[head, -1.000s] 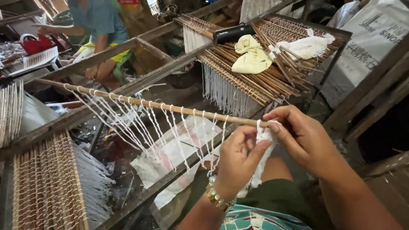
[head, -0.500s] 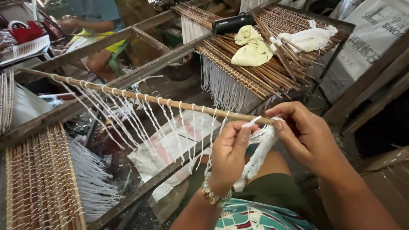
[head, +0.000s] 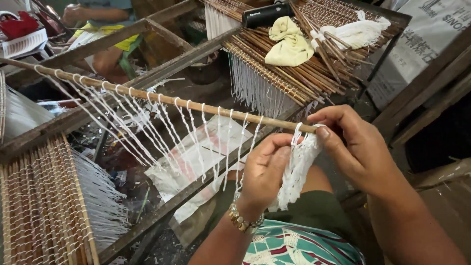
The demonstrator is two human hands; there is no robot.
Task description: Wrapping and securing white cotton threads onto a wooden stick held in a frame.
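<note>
Right up close, the person's left hand [head: 267,169], a gold watch [head: 241,221] at the wrist, is curled nearly shut with thumb and fingers pinched on a bundle of white string [head: 297,169] that hangs just below the near end of a long bamboo stick [head: 196,105]. The right hand [head: 358,147] is closed loosely over that same end of the stick, its thumb pressing the string against the wood; its palm is turned away, so how tight the grip is I cannot tell. Both hands meet at the stick's end, above the lap.

By my reading, the step in hand is knotting another loop of string onto the stick's end, the last in a row of white loops [head: 162,122] spaced along it. The next move would seem to call for pulling the loop snug with the left fingers while the right thumb pins it from slipping, keeping the spacing even with its neighbours.

Beneath the stick runs a wooden frame rail [head: 73,120], and at the frame's near left corner lies a finished mat of sticks [head: 39,206] bound with string. Farther off, across the frame's far edge, another mat [head: 294,64] carries a yellow cloth [head: 289,44], a black cylinder [head: 267,14] and loose sticks. At the far left another person [head: 105,29] sits.
</note>
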